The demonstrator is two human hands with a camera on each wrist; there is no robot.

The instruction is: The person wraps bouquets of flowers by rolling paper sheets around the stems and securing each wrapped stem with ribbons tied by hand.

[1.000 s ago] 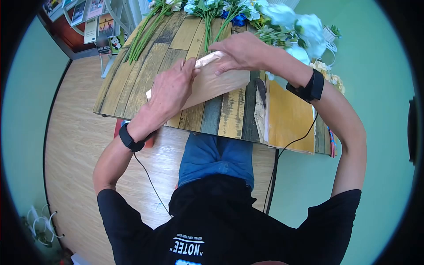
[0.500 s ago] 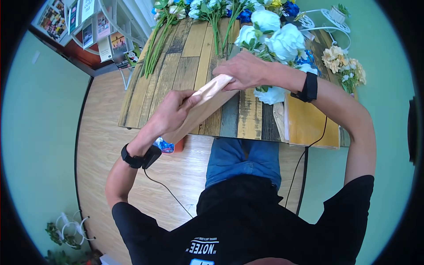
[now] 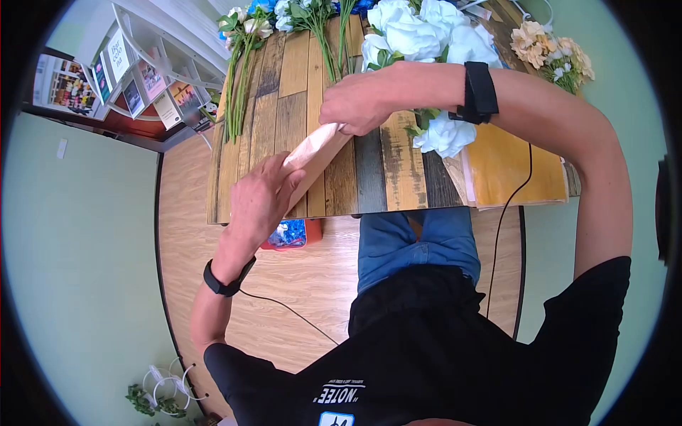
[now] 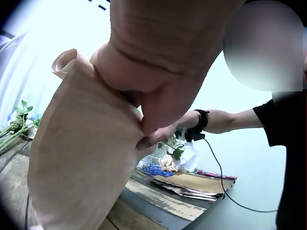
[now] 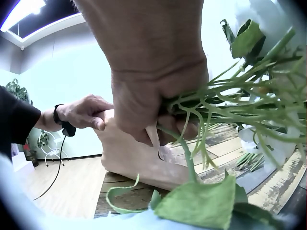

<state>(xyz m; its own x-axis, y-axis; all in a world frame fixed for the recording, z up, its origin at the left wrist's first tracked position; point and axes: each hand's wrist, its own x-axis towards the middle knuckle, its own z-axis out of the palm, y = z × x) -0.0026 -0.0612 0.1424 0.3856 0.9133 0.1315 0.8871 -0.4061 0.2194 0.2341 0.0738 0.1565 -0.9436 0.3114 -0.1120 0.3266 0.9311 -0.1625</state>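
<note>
A sheet of tan wrapping paper (image 3: 311,149), folded over along its top, slants across the table between both hands. My left hand (image 3: 258,193) grips its near left end. In the left wrist view, the left thumb presses the paper face (image 4: 81,153) beneath a curled edge (image 4: 65,62). My right hand (image 3: 355,103) holds the far end, its fingers bent over the fold. From the right wrist, green stems (image 5: 211,112) run up to the right fist; how they sit within it I cannot tell. Large pale roses (image 3: 415,35) lie beyond the right forearm.
Loose flower stems (image 3: 240,96) lie along the table's far left. Yellow-brown paper sheets (image 3: 515,167) are stacked at the right, with beige flowers (image 3: 536,46) behind. A red bin (image 3: 293,234) with blue contents stands below the front edge. A thin cable (image 3: 510,199) trails from the right wrist.
The paper has turned from showing a broad face to a narrow, steeper slant. My left hand has come down toward the table's front edge; the head view has shifted too.
</note>
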